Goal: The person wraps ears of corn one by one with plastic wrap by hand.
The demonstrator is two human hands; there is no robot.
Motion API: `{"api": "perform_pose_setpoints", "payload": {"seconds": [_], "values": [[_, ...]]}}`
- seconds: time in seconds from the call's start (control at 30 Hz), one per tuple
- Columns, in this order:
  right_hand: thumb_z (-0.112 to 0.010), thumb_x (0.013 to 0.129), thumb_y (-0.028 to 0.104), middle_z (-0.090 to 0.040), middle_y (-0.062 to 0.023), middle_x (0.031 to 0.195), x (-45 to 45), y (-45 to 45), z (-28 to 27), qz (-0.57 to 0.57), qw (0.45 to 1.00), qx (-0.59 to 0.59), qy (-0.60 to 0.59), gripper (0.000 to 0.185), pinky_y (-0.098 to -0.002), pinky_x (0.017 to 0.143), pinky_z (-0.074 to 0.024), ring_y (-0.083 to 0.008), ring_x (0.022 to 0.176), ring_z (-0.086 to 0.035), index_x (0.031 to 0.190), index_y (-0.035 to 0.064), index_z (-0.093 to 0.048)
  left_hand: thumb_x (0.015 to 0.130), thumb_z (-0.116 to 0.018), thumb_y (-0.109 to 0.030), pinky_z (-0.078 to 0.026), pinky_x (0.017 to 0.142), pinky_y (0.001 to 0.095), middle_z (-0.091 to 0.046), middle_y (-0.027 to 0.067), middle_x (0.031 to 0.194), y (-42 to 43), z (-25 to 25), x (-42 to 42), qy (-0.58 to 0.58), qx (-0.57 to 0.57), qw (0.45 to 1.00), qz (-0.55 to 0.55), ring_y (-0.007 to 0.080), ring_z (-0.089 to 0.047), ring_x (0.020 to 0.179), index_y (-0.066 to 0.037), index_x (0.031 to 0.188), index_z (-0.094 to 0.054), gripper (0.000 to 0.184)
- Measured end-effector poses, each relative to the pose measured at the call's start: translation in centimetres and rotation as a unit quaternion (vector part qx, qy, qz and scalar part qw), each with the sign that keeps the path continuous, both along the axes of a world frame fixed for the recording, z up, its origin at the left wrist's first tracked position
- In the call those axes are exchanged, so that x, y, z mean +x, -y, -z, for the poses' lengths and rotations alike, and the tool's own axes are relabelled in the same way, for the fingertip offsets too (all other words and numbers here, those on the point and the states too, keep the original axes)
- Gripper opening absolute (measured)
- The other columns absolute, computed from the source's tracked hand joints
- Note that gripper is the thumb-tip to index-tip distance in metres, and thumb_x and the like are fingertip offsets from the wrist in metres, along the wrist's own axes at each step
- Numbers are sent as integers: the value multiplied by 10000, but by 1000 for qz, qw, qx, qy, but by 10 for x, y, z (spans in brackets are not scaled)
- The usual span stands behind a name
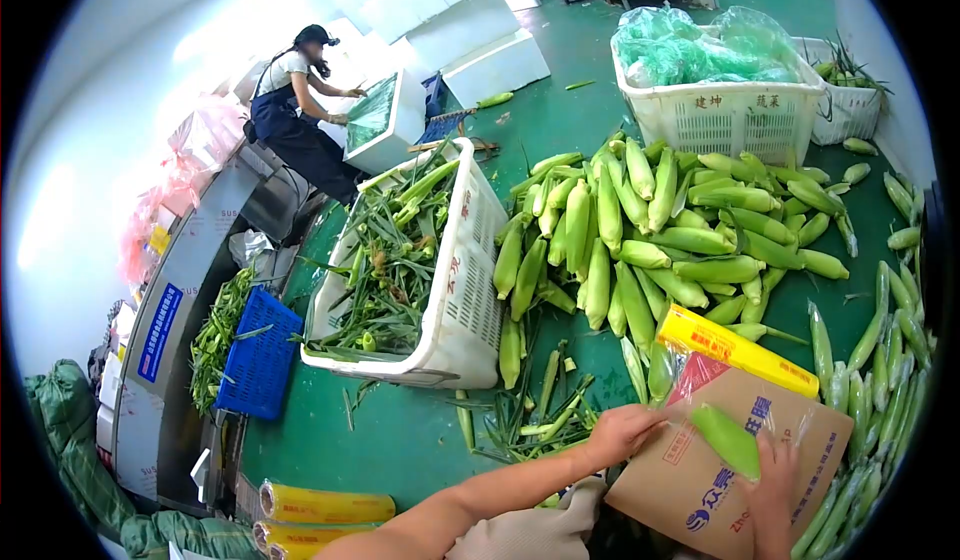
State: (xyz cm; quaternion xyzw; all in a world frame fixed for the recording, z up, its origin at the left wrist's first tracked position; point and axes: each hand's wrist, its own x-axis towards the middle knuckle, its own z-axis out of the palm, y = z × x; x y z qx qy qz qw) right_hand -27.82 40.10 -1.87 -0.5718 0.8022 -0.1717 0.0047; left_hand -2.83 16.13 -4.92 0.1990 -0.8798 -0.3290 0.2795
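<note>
My right hand (772, 472) is closed on the lower end of a green corn cob (728, 442), above a brown cardboard box (640, 495). My left hand (625, 434) is at the box's upper left edge, its fingers pinched at clear plastic film (697, 375). A yellow roll box (740, 350) lies along the far edge of the cardboard box. Beyond it, a large heap of corn in green husks (690, 240) covers the green surface.
A white crate of husk leaves (470, 290) stands left of the heap, with a blue basket (258, 360) beside it. Wrapped cobs (870, 410) line the right side. Yellow rolls (325, 505) lie lower left. A person (295, 110) works at a foam box (385, 145).
</note>
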Motion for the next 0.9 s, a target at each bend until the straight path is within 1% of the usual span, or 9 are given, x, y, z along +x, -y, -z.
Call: {"api": "perform_pose_setpoints", "payload": {"seconds": [0.07, 0.23, 0.37, 0.43, 0.47, 0.57, 0.67, 0.77, 0.9], "values": [[-942, 569, 244, -567, -172, 1150, 7, -15, -15, -5, 991, 83, 102, 889, -504, 974, -438, -401, 1091, -519, 1356, 40, -581, 921, -716, -129, -565, 901, 386, -716, 133, 1203, -4, -1, -4, -71, -44, 995, 61, 315, -703, 1071, -51, 1199, -692, 290], [-921, 624, 328, -564, -167, 1136, 23, -1, -51, -112, 981, 101, 125, 873, -502, 1005, -425, -399, 1114, -519, 1369, 39, -569, 882, -717, -142, -484, 1067, 453, -585, 188, 1391, -58, -19, -24, -36, -109, 973, 200, 381, -583, 1279, -23, 1351, -613, 495], [-909, 641, 322, -548, -180, 1170, 14, 13, -50, -78, 986, 36, 144, 856, -512, 1026, -408, -406, 1132, -508, 1355, 20, -546, 954, -608, -419, -390, 1134, 473, -531, 184, 1414, -61, -39, -44, 111, -128, 964, 204, 367, -505, 1324, -27, 1415, -561, 608], [-914, 631, 301, -533, -174, 1141, -8, 14, -5, -112, 994, -4, -11, 823, -514, 1000, -408, -403, 1110, -506, 1315, 21, -550, 944, -563, -531, -354, 1141, 485, -555, 180, 1363, -43, -38, -81, 130, -183, 964, 145, 349, -488, 1327, -27, 1347, -608, 646], [-916, 627, 290, -525, -171, 1126, -15, 14, 10, -129, 988, -19, -88, 807, -515, 986, -409, -401, 1098, -505, 1295, 22, -553, 936, -580, -505, -355, 1133, 489, -565, 172, 1342, -27, -43, -103, 151, -190, 963, 115, 341, -487, 1330, -29, 1304, -627, 603], [-902, 628, 239, -529, -184, 1139, -16, 53, -25, -71, 997, -12, 9, 760, -511, 972, -421, -399, 1113, -506, 1258, 5, -547, 907, -639, -365, -382, 1085, 497, -587, 157, 1291, 9, -47, -161, 148, -213, 966, -15, 342, -490, 1316, -55, 1205, -668, 431], [-892, 640, 220, -533, -204, 1175, -33, 77, -38, -34, 997, 71, 3, 748, -499, 974, -428, -408, 1138, -503, 1268, 9, -545, 801, -717, -178, -414, 1025, 501, -592, 151, 1250, 13, -62, -175, 41, -124, 991, 25, 355, -517, 1255, -88, 1148, -667, 363], [-899, 636, 215, -560, -191, 1137, -55, 82, -21, -43, 998, 1, 54, 729, -481, 948, -459, -401, 1091, -537, 1257, 20, -570, 770, -735, -182, -411, 1042, 504, -592, 142, 1232, -13, -66, -144, 9, -107, 988, 108, 348, -526, 1257, -95, 1159, -660, 406], [-892, 665, 203, -659, -186, 1048, -58, 66, -39, -33, 951, 70, 301, 617, -455, 838, -517, -394, 938, -620, 1189, 12, -629, 854, -630, -170, -398, 1089, 518, -544, 142, 1445, -44, -70, -103, -7, -319, 940, 119, 335, -528, 1280, -112, 1276, -593, 427]]}}
